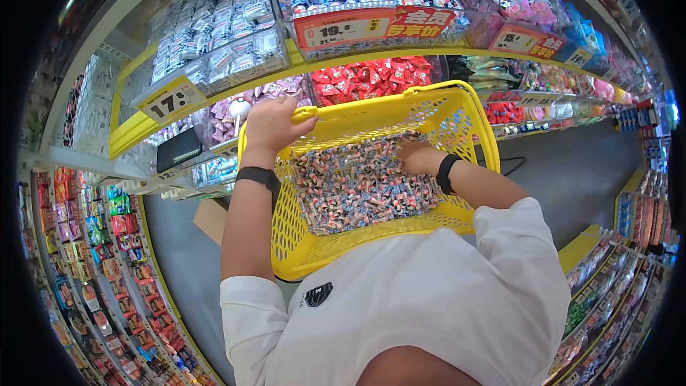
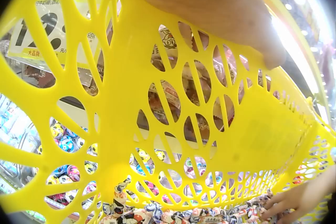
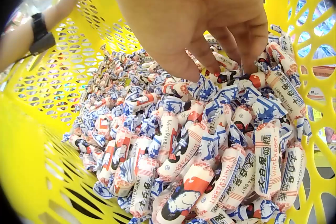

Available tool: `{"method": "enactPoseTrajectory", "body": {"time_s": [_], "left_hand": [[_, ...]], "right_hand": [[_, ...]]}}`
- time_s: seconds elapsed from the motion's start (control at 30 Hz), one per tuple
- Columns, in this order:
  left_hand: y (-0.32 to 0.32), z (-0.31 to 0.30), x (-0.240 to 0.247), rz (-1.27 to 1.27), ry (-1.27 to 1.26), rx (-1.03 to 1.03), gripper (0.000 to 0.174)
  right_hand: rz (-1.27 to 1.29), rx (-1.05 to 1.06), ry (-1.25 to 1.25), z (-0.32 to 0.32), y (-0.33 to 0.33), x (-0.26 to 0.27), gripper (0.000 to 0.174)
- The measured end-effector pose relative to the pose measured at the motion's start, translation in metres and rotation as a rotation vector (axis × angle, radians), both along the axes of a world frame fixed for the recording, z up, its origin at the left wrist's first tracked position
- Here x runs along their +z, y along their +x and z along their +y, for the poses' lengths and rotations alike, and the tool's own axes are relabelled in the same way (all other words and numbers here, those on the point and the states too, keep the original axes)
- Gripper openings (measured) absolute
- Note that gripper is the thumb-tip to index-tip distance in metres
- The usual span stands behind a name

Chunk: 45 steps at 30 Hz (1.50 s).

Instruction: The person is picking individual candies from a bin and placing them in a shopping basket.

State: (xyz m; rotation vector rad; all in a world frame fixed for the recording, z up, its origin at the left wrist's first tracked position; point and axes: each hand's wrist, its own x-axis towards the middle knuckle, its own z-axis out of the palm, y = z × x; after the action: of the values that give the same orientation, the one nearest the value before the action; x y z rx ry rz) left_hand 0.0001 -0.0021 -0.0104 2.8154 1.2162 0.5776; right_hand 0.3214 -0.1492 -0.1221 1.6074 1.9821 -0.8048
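A yellow perforated basket (image 1: 286, 250) holds a thick layer of wrapped candies (image 1: 357, 193), white with blue and red print. The left hand (image 1: 271, 125) grips the basket's far left rim; in the left wrist view that hand (image 2: 210, 8) lies over the yellow rim (image 2: 121, 50). Inside the basket the right hand (image 1: 420, 157) is down on the candies near the right end. In the right wrist view the right hand (image 3: 194, 24) has its fingers bent down into the candies (image 3: 178, 145); its fingertips are partly hidden, and whether it pinches any candy is unclear.
Behind the basket stand shelf bins of wrapped candy (image 1: 371, 82) with price signs (image 1: 171, 99). A dark phone-like object (image 1: 179, 149) lies at the shelf's left. Candy racks line the left (image 1: 107, 264) and right (image 1: 614, 300); a brown carton (image 1: 211, 220) is on the floor.
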Motion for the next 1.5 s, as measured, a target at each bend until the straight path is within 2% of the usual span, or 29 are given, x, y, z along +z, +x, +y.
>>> {"method": "enactPoseTrajectory", "body": {"time_s": [0.07, 0.17, 0.37, 0.57, 0.73, 0.87, 0.97, 1.07, 1.17, 1.27, 1.3, 1.4, 1.43, 1.5], "left_hand": [[0.0, 0.0, 0.0, -0.005, 0.006, -0.003, 0.043], [0.0, 0.0, 0.001, 0.007, 0.003, 0.001, 0.043], [0.0, -0.001, 0.001, -0.012, 0.012, -0.002, 0.043], [0.0, -0.001, 0.002, -0.001, -0.009, 0.009, 0.042], [0.0, -0.001, 0.001, -0.001, -0.02, 0.013, 0.042], [0.001, -0.001, 0.002, 0.006, -0.015, 0.016, 0.043], [0.001, -0.001, 0.002, 0.005, -0.004, 0.01, 0.044], [0.001, 0.0, 0.001, -0.001, -0.011, 0.011, 0.043], [0.001, -0.001, 0.004, -0.004, -0.029, 0.014, 0.043], [0.001, -0.001, 0.004, -0.001, -0.043, 0.011, 0.043], [0.001, -0.001, 0.004, -0.004, -0.041, 0.012, 0.043], [0.001, 0.0, 0.004, -0.012, -0.037, 0.011, 0.043], [0.001, 0.0, 0.004, -0.015, -0.038, 0.01, 0.043], [0.001, -0.001, 0.004, -0.017, -0.039, 0.009, 0.043]], "right_hand": [[-0.009, -0.013, 0.065, -0.001, -0.002, -0.002, 0.033], [0.032, 0.097, 0.147, 0.002, -0.002, 0.003, 0.033], [0.201, 0.004, 0.275, 0.0, -0.011, 0.021, 0.023], [0.395, -0.028, 0.22, 0.012, -0.011, 0.013, 0.015], [0.51, -0.068, 0.252, 0.021, -0.032, 0.076, 0.015], [0.653, -0.063, 0.375, 0.026, -0.035, 0.104, 0.016], [0.631, -0.074, 0.402, 0.028, -0.039, 0.149, 0.014], [0.794, -0.094, 0.446, 0.038, -0.034, 0.169, 0.011], [0.888, 0.001, 0.642, 0.045, -0.027, 0.198, 0.01], [0.967, -0.095, 0.697, 0.048, -0.023, 0.233, 0.01], [1.003, -0.143, 0.632, 0.049, -0.021, 0.248, 0.01], [1.104, -0.203, 0.773, 0.057, -0.016, 0.261, 0.009], [1.21, -0.215, 0.797, 0.062, -0.015, 0.262, 0.009], [1.153, -0.181, 0.875, 0.069, -0.012, 0.276, 0.009]]}}
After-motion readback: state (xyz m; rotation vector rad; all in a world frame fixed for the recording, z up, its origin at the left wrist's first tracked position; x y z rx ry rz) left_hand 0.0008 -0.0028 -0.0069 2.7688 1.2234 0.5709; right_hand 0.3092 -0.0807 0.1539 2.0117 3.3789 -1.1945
